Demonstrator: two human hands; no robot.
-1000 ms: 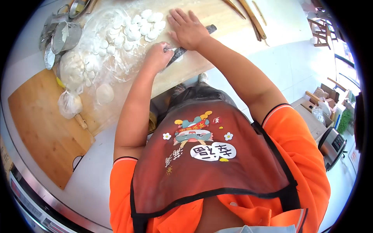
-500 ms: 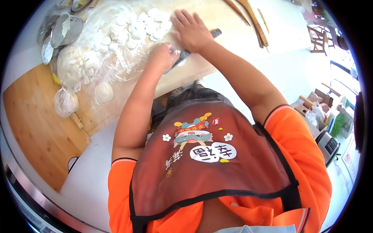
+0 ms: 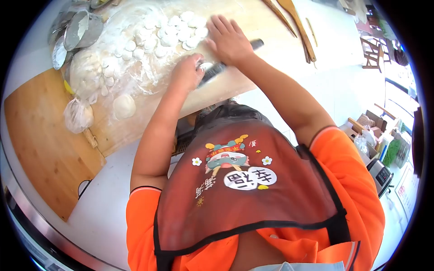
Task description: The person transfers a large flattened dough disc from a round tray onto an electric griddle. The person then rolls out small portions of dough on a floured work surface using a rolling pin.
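Observation:
A dark rolling pin (image 3: 217,69) lies slantwise near the front edge of the floury board (image 3: 235,85). My right hand (image 3: 229,41) rests palm down across it, fingers stretched out flat. To the left, my left hand (image 3: 186,72) is closed with its fingertips on a small white dough round (image 3: 206,66), whose other side meets the pin. Beyond both hands lie several floured dough pieces (image 3: 169,36). A larger dough lump (image 3: 86,70) under clear plastic is at the left, with a flat dough ball (image 3: 124,106) nearer me.
Metal bowls (image 3: 84,30) stand at the upper left. A plastic bag of dough (image 3: 78,116) sits at the board's left edge by a wooden panel (image 3: 49,140). Wooden sticks (image 3: 298,27) lie at the upper right. Boxes and a black appliance (image 3: 379,174) are far right.
The rolling pin and my right hand have shifted slightly right and nearer me in view, as has the whole board scene. More of the white dough round shows beside my left fingertips.

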